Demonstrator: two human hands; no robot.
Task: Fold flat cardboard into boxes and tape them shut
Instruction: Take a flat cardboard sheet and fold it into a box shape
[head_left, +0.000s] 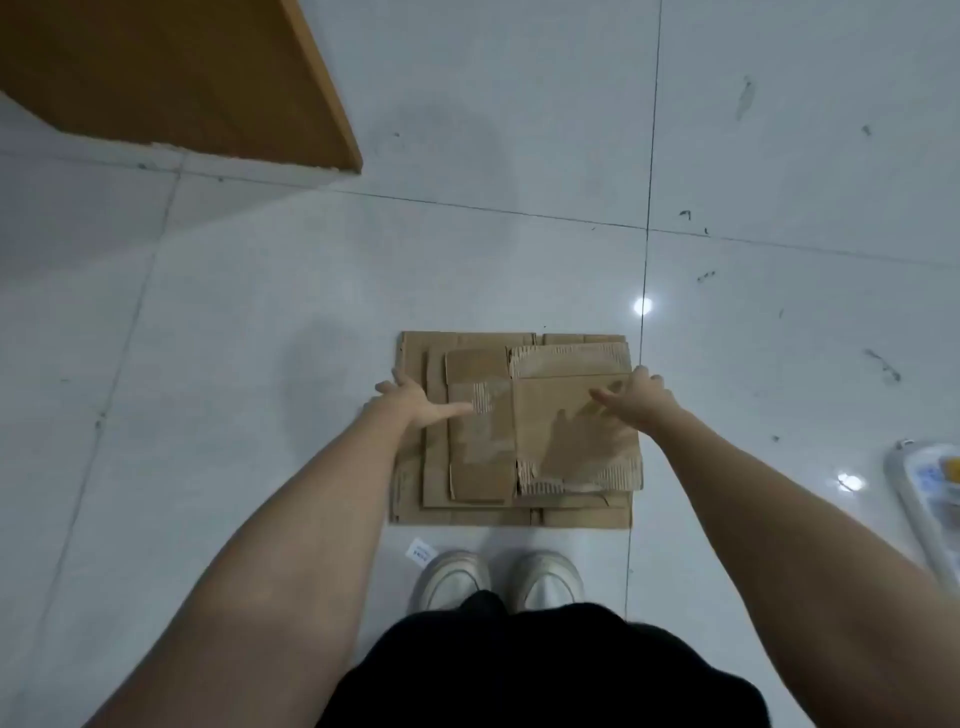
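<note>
Shoes: two pale shoes are seen on the floor, toes just short of the cardboard.
Label: a small white slip is seen beside the left shoe.
Cardboard: flattened sheets are stacked on the tiles in front of the shoes, smaller on larger; torn, ribbed patches are shown where tape was stripped.
Left hand: spread wide at the stack's left edge, thumb laid on the sheets; nothing is gripped.
Right hand: spread over the top sheet's right edge, fingers reaching past it; whether the edge is pinched cannot be told.
Handling: the sheets are judged light, stiff, bending only at creases; the weakened torn skin is best avoided, with opposite edges taken.
Board: a brown wooden panel is seen far left.
</note>
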